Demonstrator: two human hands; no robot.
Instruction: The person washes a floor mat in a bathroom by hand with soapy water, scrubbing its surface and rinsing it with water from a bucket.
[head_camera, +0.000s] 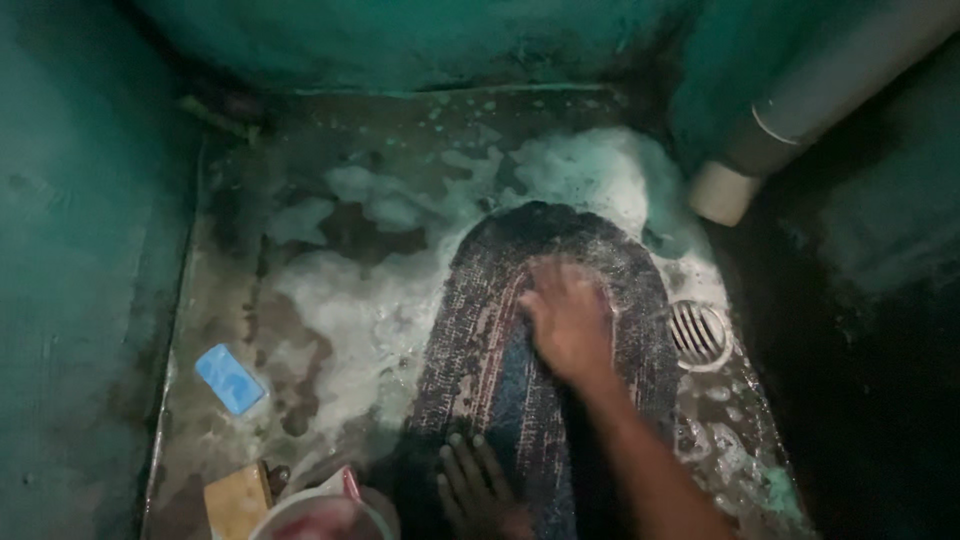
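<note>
On my far left the green wall (80, 270) stands close, and where it meets the wet concrete floor (240, 300) there is a dark strip of bare, soapless ground running along its foot. Near that edge a small blue soap bar (230, 378) lies flat on the floor, well apart from everything I am touching, and below it, at the bottom of the view, sit a yellowish block (237, 500) and the pale rim of a bowl (320, 512), the two just beside each other. White foam (370, 300) spreads from there across the middle of the floor up to the back wall, leaving open wet patches between its clumps. My left hand (478, 485) rests flat on the near end of the oval rug (500, 330), fingers spread wide and gripping nothing. The rug lies lengthwise away from me in the centre of the floor, dark-banded with a bluish middle, its rounded far end pushed into the foam. My right hand (568, 320) is pressed palm-down on the rug's middle, fingers together and flat, blurred, holding nothing I can see. Just beside the rug's right edge is the round floor drain (698, 333), close enough that little room remains. Beyond it a grey pipe (790, 120) slants down from the right, its pale end hanging above the foam, and the right side is dark.
</note>
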